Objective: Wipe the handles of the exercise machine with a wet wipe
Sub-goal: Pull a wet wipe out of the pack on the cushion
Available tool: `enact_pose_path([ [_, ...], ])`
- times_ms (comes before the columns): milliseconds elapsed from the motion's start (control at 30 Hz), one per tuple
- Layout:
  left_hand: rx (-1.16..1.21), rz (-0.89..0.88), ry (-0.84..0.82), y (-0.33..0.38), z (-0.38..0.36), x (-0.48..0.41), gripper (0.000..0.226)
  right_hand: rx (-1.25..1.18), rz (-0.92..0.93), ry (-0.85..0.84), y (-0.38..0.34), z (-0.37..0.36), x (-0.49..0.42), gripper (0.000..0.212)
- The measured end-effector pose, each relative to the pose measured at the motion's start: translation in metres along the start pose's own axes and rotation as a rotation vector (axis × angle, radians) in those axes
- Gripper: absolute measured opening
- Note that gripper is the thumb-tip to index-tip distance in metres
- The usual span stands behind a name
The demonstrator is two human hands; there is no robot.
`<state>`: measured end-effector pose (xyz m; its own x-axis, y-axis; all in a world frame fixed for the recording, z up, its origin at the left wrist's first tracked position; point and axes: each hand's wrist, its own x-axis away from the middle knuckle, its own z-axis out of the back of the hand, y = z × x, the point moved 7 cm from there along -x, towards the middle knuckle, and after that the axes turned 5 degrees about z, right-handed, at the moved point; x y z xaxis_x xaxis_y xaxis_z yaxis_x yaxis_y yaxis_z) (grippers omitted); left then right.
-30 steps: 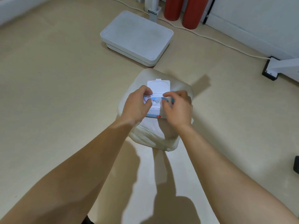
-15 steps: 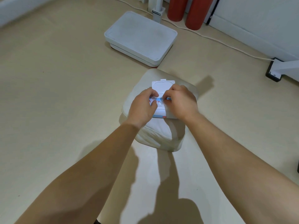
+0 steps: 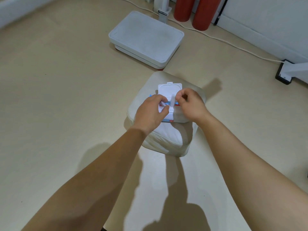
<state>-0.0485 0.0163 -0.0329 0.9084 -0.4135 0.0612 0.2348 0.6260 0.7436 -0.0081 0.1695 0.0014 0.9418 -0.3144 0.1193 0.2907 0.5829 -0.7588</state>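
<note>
A pack of wet wipes (image 3: 168, 118) lies on a cream cushioned stool (image 3: 166, 140), its white flip lid (image 3: 169, 90) standing open. My left hand (image 3: 150, 112) presses down on the pack's left side. My right hand (image 3: 190, 104) pinches a white wet wipe (image 3: 172, 101) that sticks up out of the pack's opening. The exercise machine's handles are out of view; only white frame parts show at the top (image 3: 164, 9) and at the right (image 3: 293, 70).
A white flat platform (image 3: 146, 37) sits on the beige floor beyond the stool. Two red cylinders (image 3: 193, 10) stand by the wall at the top. A white cable (image 3: 233, 44) runs along the floor to the right.
My right hand has lifted up and to the right, drawing a strip of wipe out of the pack. My left hand stays pressed on the pack.
</note>
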Motion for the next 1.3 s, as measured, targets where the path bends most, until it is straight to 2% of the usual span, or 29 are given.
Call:
enact_pose_path([
  [200, -0.036, -0.015, -0.006, 0.002, 0.0, 0.003, 0.013, -0.686, -0.246, 0.216, 0.002, 0.016, 0.017, 0.021],
  [267, -0.046, -0.016, -0.016, 0.002, -0.001, 0.004, 0.017, -0.966, -0.278, 0.279, -0.006, 0.026, 0.018, 0.02],
  [333, -0.038, 0.002, -0.029, 0.001, 0.0, 0.004, 0.025, -1.211, -0.252, 0.245, -0.017, 0.036, 0.018, 0.025],
  [367, -0.029, 0.011, -0.029, 0.001, 0.001, 0.004, 0.031, -1.252, -0.253, 0.183, -0.021, 0.038, 0.019, 0.031],
  [400, -0.008, 0.023, -0.025, 0.001, 0.002, 0.005, 0.039, -1.225, -0.284, 0.121, -0.024, 0.037, 0.022, 0.034],
  [467, 0.079, 0.062, 0.004, 0.001, 0.005, 0.007, 0.051, -1.031, -0.374, 0.112, -0.013, 0.035, 0.031, 0.024],
  [533, 0.11, 0.068, 0.038, 0.001, 0.008, 0.008, 0.044, -0.693, -0.383, 0.084, 0.0, 0.034, 0.038, 0.01],
  [600, 0.03, -0.017, 0.045, 0.003, 0.007, 0.007, 0.027, -0.362, -0.354, -0.045, 0.011, 0.022, 0.043, 0.009],
  [633, -0.022, -0.07, 0.037, 0.004, 0.005, 0.007, 0.02, -0.256, -0.33, -0.093, 0.014, 0.015, 0.045, 0.01],
  [700, -0.1, -0.134, -0.001, 0.003, -0.002, 0.006, 0.015, -0.129, -0.223, -0.081, 0.014, 0.01, 0.046, 0.016],
  [767, -0.11, -0.147, -0.038, 0.002, -0.009, 0.006, 0.019, -0.036, -0.08, -0.046, 0.006, 0.007, 0.048, 0.027],
  [833, -0.049, -0.106, -0.057, 0.001, -0.009, 0.006, 0.02, 0.1, -0.024, -0.113, 0.004, -0.003, 0.049, 0.041],
  [933, -0.001, -0.046, 0.085, 0.001, 0.006, 0.004, 0.026, 0.361, -0.018, -0.207, 0.008, -0.014, 0.05, 0.051],
  [967, 0.001, -0.04, 0.134, 0.004, 0.01, 0.003, 0.038, 0.375, -0.023, -0.208, 0.01, -0.015, 0.05, 0.05],
  [1033, 0.108, 0.009, 0.121, 0.01, 0.013, 0.0, 0.063, 0.312, -0.06, -0.198, 0.013, -0.016, 0.052, 0.051],
  [1100, 0.206, 0.038, 0.064, 0.019, 0.013, -0.001, 0.071, 0.292, -0.09, -0.216, 0.013, -0.019, 0.052, 0.049],
  [1167, 0.163, -0.02, 0.057, 0.029, 0.018, 0.001, 0.062, 0.276, -0.128, -0.195, 0.013, -0.016, 0.051, 0.039],
  [1300, -0.258, -0.311, -0.037, 0.034, 0.005, 0.016, 0.038, -0.022, -0.287, 0.123, 0.018, 0.018, 0.064, 0.019],
])
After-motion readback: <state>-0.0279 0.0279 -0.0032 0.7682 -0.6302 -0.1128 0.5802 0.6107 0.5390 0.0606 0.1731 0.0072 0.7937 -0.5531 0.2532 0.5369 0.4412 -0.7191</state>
